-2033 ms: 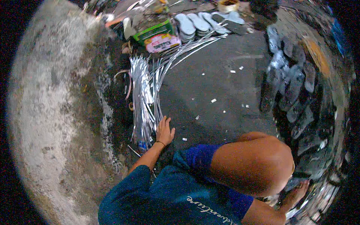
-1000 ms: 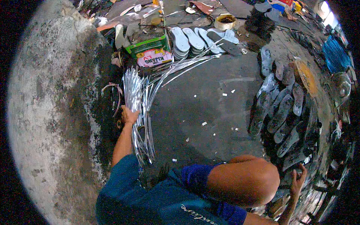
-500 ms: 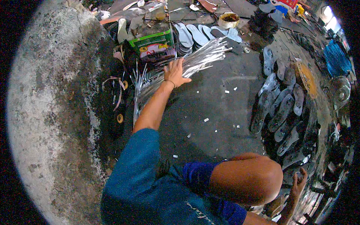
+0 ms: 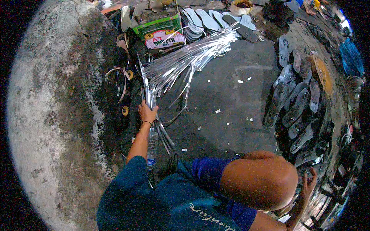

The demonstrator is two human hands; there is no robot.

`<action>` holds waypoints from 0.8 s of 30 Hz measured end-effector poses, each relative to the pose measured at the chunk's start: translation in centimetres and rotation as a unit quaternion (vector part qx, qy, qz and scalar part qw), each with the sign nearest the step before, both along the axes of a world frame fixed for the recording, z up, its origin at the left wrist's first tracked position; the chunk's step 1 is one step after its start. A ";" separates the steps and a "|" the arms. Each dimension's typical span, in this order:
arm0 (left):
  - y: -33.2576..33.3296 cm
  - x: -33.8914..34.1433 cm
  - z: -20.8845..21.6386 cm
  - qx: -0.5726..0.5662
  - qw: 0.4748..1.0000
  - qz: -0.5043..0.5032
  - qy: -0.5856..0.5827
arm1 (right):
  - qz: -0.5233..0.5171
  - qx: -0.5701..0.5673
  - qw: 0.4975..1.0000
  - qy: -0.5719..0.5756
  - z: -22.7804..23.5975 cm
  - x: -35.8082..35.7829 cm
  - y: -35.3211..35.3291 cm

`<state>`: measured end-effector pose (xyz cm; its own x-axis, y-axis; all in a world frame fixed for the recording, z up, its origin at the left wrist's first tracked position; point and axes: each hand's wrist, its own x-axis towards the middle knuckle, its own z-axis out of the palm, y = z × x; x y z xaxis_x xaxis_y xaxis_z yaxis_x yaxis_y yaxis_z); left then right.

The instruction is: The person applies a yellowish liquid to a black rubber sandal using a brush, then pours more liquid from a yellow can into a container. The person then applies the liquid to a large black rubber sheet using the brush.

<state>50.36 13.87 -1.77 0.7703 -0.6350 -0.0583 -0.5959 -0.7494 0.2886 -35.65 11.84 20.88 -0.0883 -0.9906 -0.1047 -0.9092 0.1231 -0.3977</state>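
Long shiny silver strips [image 4: 192,54] lie fanned out over the dark floor mat, and a narrower bunch of them runs down the left. My left hand [image 4: 147,112] is closed around that narrower bunch, at the mat's left side. A clear plastic bottle [image 4: 152,148] shows just below the wrist, beside my forearm. Beyond my bent knee at the lower right, my right hand [image 4: 308,184] is raised with its fingers curved and apart. Nothing shows in it.
Pale sole-shaped pieces [image 4: 208,19] stand at the back beside a green-rimmed bin [image 4: 163,30]. Many dark soles [image 4: 296,104] lie in rows on the right. A rough concrete slab [image 4: 58,115] fills the left. Small white scraps [image 4: 217,111] dot the dark mat [image 4: 231,88].
My left hand has moved from the top of the silver strips down and nearer, onto the bunch at the left. The strips now lie more spread. My right hand has barely moved.
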 end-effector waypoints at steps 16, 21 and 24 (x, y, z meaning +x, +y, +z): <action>-5.2 1.5 15.9 -0.393 0.912 0.025 -0.116 | -0.116 0.024 0.989 -0.084 3.6 5.6 1.7; -16.1 -5.8 25.0 -0.344 0.922 -0.157 -0.087 | -0.137 0.006 0.983 -0.126 4.3 6.1 1.5; -23.0 -2.0 22.8 -0.300 0.893 -0.247 -0.228 | -0.092 -0.024 0.991 -0.094 5.5 9.0 -0.6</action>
